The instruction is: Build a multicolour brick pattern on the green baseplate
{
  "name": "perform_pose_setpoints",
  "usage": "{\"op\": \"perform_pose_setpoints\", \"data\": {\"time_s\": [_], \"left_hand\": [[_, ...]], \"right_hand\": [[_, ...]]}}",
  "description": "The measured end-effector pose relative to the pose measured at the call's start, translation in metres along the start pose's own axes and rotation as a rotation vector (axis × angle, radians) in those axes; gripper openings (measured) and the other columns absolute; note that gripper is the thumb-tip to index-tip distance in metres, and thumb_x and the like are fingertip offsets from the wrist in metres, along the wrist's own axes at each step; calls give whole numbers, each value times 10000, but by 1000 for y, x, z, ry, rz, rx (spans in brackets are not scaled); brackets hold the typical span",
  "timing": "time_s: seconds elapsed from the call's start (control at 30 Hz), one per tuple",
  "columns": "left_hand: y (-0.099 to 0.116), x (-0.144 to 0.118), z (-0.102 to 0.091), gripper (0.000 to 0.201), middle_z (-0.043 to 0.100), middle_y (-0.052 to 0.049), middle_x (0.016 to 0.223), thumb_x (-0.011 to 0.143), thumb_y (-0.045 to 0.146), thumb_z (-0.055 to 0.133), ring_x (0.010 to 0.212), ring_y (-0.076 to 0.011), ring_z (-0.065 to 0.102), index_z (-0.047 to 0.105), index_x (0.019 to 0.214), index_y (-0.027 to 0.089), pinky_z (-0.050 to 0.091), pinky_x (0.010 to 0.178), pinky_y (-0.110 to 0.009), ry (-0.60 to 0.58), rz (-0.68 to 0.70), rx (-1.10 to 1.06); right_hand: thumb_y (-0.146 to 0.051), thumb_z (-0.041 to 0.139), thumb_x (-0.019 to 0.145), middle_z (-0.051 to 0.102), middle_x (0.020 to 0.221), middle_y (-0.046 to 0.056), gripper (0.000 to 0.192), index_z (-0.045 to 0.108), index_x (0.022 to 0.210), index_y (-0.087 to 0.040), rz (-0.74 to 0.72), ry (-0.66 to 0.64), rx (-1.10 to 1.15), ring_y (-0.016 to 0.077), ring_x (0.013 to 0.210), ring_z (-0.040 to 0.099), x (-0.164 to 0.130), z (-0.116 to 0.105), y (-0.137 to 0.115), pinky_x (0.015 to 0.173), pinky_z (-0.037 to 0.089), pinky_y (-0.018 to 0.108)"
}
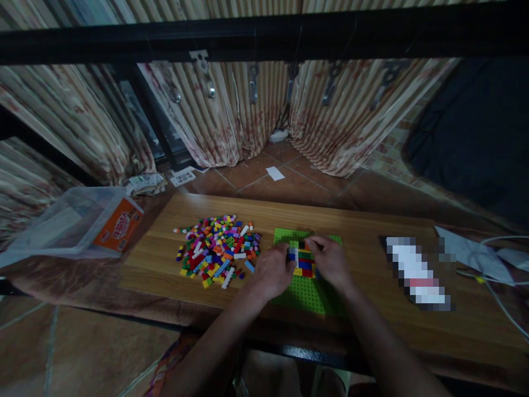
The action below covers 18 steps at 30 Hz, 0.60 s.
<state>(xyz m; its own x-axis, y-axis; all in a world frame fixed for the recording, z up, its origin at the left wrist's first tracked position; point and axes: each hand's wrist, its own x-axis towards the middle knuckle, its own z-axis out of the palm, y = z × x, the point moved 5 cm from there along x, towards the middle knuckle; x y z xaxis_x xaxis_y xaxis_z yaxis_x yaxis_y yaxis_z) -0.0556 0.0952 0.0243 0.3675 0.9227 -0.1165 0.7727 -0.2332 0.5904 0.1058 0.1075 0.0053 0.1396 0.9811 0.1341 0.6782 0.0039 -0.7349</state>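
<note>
Head view of a brick-building session at a wooden desk. A green baseplate lies flat near the front edge, carrying a small multicoloured brick block of red, blue, yellow and white rows that covers only a part of its middle; most studs around it are bare. The left hand rests against the block's left side, fingers curled onto it, steadying it. The right hand closes its fingertips on the top of the block, where a dark brick sits (whether this piece is pinched or merely pressed cannot be told). To the left, just beside the baseplate, lies a large heap of loose bricks, which suggests that the build is at an early stage, with far more pieces unused than placed. Further left, a clear plastic tub with an orange label lies tipped at the desk's corner. A blurred object and white cables lie to the right.
</note>
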Motion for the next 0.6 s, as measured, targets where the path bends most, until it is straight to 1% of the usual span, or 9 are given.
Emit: {"op": "perform_pose_setpoints", "data": {"time_s": [0.17,0.37,0.6], "left_hand": [[1,-2,3,332,671,-125,1077,865,272,473,996,-259,643,554,1161,145,494,880,-363,8,2,32],[2,-2,4,363,667,-137,1064,862,273,474,978,-261,644,542,1187,126,499,874,-357,-6,10,63],[4,-4,4,349,674,-119,1048,863,281,467,984,-222,636,556,1167,133,495,885,-308,-8,-2,104]], "right_hand": [[-452,451,862,691,871,50,340,686,789,-216,-30,30,15,225,855,615,-3,4,5,815,439,356],[-460,445,865,694,883,67,354,695,815,-214,-36,71,-27,241,867,612,-6,7,8,836,440,378],[-483,423,863,697,875,79,390,695,816,-207,-48,89,-67,239,853,613,-7,7,8,826,447,372]]}}
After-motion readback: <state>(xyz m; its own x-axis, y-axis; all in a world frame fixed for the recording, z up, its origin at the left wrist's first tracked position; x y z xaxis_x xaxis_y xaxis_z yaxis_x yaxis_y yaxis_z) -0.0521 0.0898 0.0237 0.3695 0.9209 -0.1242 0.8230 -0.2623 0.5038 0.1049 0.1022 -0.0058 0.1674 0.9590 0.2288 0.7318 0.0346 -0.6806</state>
